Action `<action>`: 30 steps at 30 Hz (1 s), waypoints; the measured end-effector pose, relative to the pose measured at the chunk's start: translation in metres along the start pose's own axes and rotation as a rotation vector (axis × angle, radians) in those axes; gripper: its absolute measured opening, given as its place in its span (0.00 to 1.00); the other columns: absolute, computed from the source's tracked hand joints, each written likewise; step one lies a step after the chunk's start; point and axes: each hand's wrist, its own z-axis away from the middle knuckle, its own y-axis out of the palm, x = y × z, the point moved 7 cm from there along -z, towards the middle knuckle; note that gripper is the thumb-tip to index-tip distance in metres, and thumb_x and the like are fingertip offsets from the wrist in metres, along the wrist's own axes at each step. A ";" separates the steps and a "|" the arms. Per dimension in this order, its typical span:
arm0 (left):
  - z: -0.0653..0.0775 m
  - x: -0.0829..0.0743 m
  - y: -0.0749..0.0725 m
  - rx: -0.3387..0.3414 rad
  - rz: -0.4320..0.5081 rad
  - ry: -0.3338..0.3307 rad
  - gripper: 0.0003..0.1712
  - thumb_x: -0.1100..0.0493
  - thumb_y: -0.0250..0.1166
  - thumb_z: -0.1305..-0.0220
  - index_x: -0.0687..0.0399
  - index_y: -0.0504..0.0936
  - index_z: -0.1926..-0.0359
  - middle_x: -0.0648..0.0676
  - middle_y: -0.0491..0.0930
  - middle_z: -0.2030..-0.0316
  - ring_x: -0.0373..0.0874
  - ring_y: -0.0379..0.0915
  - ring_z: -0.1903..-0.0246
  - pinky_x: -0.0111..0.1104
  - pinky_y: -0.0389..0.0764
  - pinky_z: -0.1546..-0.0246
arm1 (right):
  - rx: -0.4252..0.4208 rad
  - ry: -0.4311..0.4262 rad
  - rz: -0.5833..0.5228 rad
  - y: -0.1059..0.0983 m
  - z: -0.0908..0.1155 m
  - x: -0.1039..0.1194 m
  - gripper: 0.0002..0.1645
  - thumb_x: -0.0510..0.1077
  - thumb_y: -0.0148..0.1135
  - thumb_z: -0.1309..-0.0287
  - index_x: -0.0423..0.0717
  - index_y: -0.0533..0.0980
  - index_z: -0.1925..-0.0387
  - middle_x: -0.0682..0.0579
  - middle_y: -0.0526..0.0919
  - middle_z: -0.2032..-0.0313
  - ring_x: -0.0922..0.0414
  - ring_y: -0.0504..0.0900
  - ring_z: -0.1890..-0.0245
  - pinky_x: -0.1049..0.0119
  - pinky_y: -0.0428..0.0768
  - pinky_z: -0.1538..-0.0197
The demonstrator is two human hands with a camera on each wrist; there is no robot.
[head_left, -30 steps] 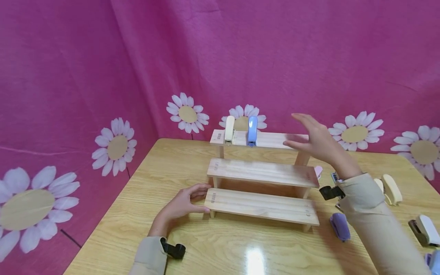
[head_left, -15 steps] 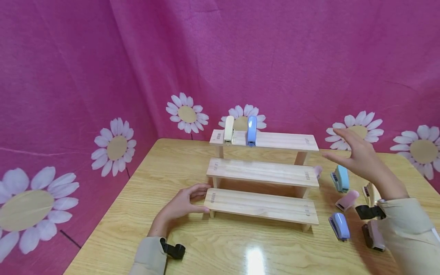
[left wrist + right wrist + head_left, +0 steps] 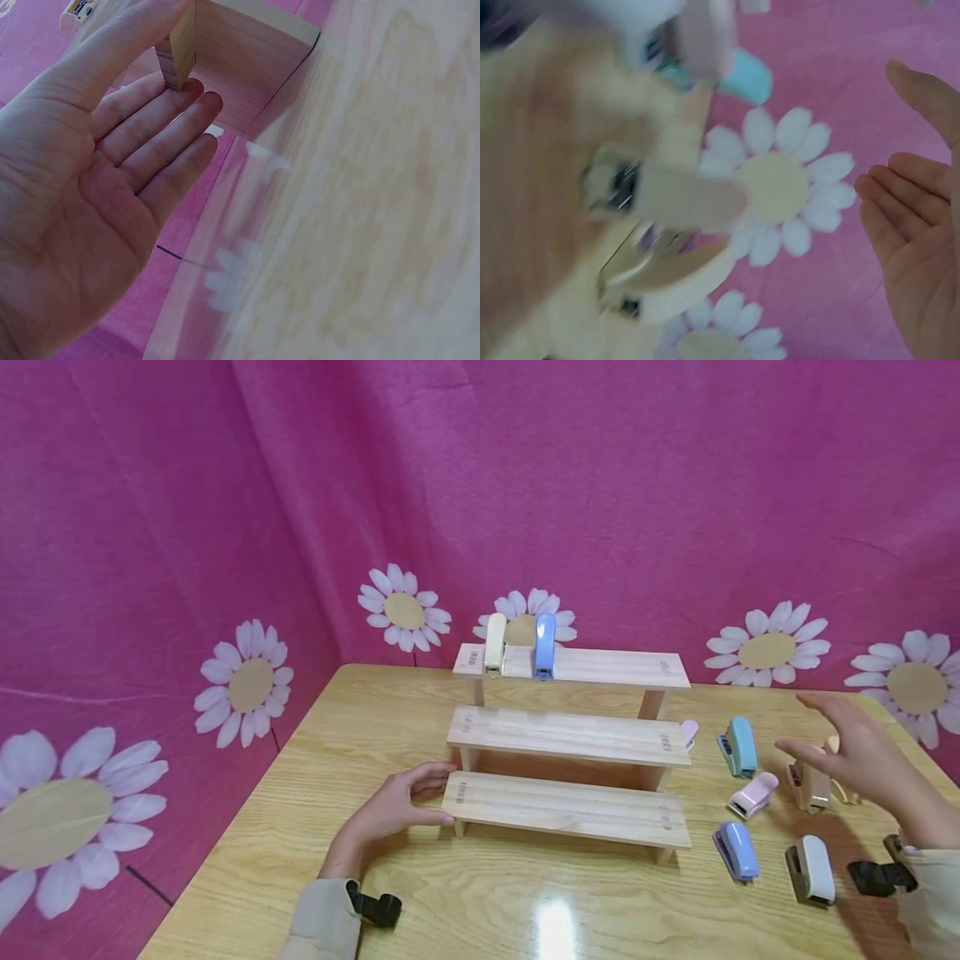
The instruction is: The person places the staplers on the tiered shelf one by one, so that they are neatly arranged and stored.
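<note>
A three-step wooden rack (image 3: 570, 810) stands on the table, a cream stapler (image 3: 495, 645) and a blue stapler (image 3: 544, 645) upright on its top step. At the left end of the lowest step, my left hand (image 3: 397, 802) rests with thumb at the front corner and fingers at the back; the left wrist view shows those fingers nearly straight. My right hand (image 3: 862, 760) hovers at the right with thumb and fingers spread, holding nothing. Close to it are a beige stapler (image 3: 810, 785) and another cream stapler (image 3: 690, 289), partly hidden by the hand in the head view.
Right of the rack lie a turquoise stapler (image 3: 740, 747), a pink stapler (image 3: 753, 796), a periwinkle stapler (image 3: 738, 852) and a white stapler (image 3: 813, 868). Another pink item (image 3: 689, 732) peeks out behind the middle step. A magenta flowered cloth (image 3: 600, 510) hangs behind the table.
My right hand has moved from above the top step rightward and down to the staplers, uncovering several of them. The left hand stays at the rack's end.
</note>
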 end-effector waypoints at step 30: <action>-0.004 0.015 0.000 0.005 -0.015 0.001 0.41 0.52 0.73 0.50 0.51 0.66 0.35 0.54 0.71 0.38 0.50 0.66 0.37 0.44 0.68 0.37 | 0.138 -0.011 0.030 0.035 0.054 -0.055 0.56 0.34 0.76 0.69 0.24 0.55 0.38 0.23 0.62 0.46 0.27 0.56 0.41 0.65 0.35 0.26</action>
